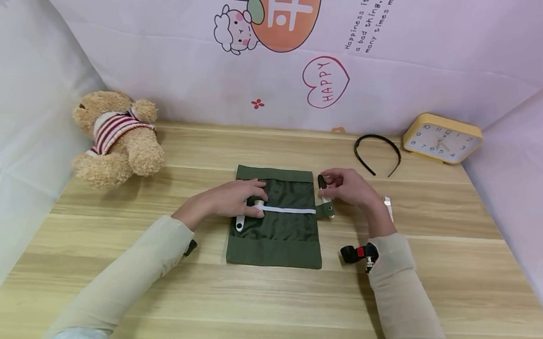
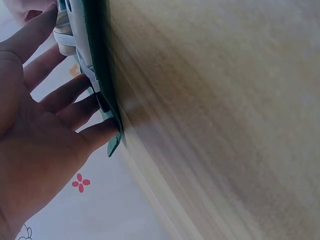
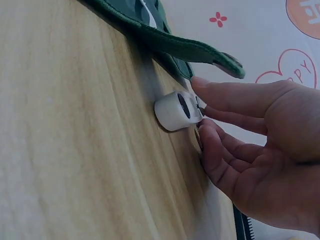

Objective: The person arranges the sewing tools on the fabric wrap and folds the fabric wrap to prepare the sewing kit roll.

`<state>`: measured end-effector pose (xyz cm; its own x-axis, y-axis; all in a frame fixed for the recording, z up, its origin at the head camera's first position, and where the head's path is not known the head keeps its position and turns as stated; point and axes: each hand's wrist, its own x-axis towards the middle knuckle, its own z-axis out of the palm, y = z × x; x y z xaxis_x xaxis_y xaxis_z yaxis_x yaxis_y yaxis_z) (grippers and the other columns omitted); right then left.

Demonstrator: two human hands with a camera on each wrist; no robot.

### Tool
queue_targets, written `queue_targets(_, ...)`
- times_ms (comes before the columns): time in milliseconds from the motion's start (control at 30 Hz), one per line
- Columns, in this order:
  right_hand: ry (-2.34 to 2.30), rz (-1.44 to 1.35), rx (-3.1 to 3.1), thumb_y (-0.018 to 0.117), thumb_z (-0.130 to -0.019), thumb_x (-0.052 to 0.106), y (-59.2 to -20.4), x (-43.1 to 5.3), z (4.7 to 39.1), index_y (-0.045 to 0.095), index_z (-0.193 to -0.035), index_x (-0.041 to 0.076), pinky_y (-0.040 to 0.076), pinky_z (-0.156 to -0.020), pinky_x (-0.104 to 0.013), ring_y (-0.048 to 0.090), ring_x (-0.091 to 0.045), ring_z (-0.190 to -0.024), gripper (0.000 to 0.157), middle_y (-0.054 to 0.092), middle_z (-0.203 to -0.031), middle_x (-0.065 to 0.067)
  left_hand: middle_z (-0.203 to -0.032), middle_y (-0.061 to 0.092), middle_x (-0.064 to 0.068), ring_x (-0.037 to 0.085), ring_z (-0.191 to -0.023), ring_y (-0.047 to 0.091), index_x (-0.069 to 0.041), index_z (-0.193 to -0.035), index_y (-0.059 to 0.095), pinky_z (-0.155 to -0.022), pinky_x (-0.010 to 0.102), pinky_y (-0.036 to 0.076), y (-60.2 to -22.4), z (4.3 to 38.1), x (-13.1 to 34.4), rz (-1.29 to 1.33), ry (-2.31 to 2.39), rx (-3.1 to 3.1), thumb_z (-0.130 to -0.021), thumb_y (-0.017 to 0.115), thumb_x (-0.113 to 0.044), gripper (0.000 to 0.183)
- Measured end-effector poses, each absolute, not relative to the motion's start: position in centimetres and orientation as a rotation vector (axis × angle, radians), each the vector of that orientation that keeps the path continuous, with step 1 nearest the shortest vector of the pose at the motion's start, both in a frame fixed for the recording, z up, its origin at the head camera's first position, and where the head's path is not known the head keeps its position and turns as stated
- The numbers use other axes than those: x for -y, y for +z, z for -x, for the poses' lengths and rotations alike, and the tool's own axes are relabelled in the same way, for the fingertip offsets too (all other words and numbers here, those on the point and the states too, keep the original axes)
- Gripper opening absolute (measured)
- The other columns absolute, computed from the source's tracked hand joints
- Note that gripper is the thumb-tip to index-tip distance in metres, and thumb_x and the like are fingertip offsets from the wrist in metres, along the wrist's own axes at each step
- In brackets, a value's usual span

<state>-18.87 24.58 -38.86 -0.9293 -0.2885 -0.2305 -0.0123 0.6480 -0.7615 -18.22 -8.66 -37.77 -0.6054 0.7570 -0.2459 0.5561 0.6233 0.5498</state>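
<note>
A dark green fabric pouch [image 1: 275, 252] lies unfolded on the table, with a white elastic strap [image 1: 288, 210] across its middle. My left hand [image 1: 234, 197] rests over the pouch's left part, thumb and fingers spread around a short cream cylinder [image 1: 259, 203] at the strap. Beside it is a white handle [image 1: 239, 223] with a black spot, partly under that hand. At the pouch's right edge, by the snap tab [image 1: 326, 210], my right hand [image 1: 349, 186] pinches a slim object with a black end [image 1: 322, 182]. Its white, cylinder-like end [image 3: 171, 112] points toward the table; fingers hide part of it.
A black headband [image 1: 378, 137] and a yellow clock [image 1: 443, 139] are at the back right. A teddy bear [image 1: 120, 134] in a striped top leans at the back left. A small white item [image 1: 388, 206] lies partly hidden beyond the right wrist.
</note>
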Motion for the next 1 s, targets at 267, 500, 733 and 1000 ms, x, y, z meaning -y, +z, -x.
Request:
queue_targets(267,-1.109,0.248,-2.512,0.073,-0.094,0.012,-38.99,-24.49,19.54,0.045,-0.149,-0.004,0.044,-0.082,-0.038,0.049,-0.029,-0.099,0.064,0.053,-0.114,-0.017,-0.16,0.037,0.015,0.033,-0.152,0.022,-0.008,-0.132,0.066,-0.12,0.048,0.025,-37.84,18.37,8.67,-1.034,0.601,-2.379,-0.097,0.071,-0.033,0.043)
queue_targets(500,-1.15,0.247,-2.478,0.073,-0.093,0.006,-38.72,-24.39,19.88,0.045,-0.14,-0.007,0.044,-0.079,-0.037,0.048,-0.028,-0.09,0.057,0.05,-0.108,-0.018,-0.16,0.036,0.015,0.033,-0.152,0.021,-0.008,-0.132,0.066,-0.12,0.049,0.025,-37.91,18.51,8.67,-1.026,0.603,-2.373,-0.098,0.07,-0.034,0.043)
queue_targets(733,-1.301,0.135,-2.424,0.072,-0.093,0.003,-38.75,-24.53,19.69,0.039,-0.14,-0.006,0.054,-0.071,-0.035,0.056,-0.026,-0.087,0.058,0.051,-0.112,-0.023,-0.16,0.036,0.015,0.034,-0.152,0.02,-0.009,-0.131,0.067,-0.12,0.05,0.023,-38.02,18.49,8.66,-1.018,0.611,-2.368,-0.097,0.071,-0.034,0.042)
queue_targets(1000,-1.372,0.058,-2.468,0.066,-0.099,0.012,-38.92,-24.66,19.54,0.044,-0.146,-0.002,0.055,-0.07,-0.035,0.057,-0.028,-0.09,0.053,0.051,-0.121,-0.023,-0.161,0.035,0.014,0.034,-0.152,0.02,-0.01,-0.131,0.067,-0.12,0.05,0.023,-37.97,18.44,8.64,-1.011,0.615,-2.366,-0.097,0.071,-0.034,0.042)
